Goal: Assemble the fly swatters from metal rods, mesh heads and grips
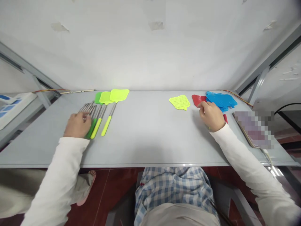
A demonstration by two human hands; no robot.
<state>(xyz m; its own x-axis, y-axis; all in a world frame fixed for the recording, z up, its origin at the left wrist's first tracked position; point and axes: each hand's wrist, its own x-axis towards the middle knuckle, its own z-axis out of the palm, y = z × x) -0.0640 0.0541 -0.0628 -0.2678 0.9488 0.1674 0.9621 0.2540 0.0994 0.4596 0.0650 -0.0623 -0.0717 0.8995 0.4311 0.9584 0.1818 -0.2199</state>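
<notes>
My left hand (78, 124) rests, fingers curled, over a bunch of fly swatter handles with metal rods (87, 107) at the table's left. Beside it lie a green handle (92, 128) and fly swatters with yellow handles (106, 126), their yellow heads (119, 94) toward the wall. A green head (97, 97) shows partly behind them. On the right, my right hand (211, 116) has its fingers pinched at the near edge of a red fly swatter head (198, 99). A yellow-green bit shows under its palm; what the fingertips hold is hidden. A loose yellow head (180, 102) lies left of it.
Blue swatter heads (222, 99) are piled behind my right hand, with a red tube-like piece (225, 118) nearby. A phone-like device (254, 129) with a cable lies at the right edge. Metal frame posts flank the table (145, 141); another person's leg (82, 186) shows below left.
</notes>
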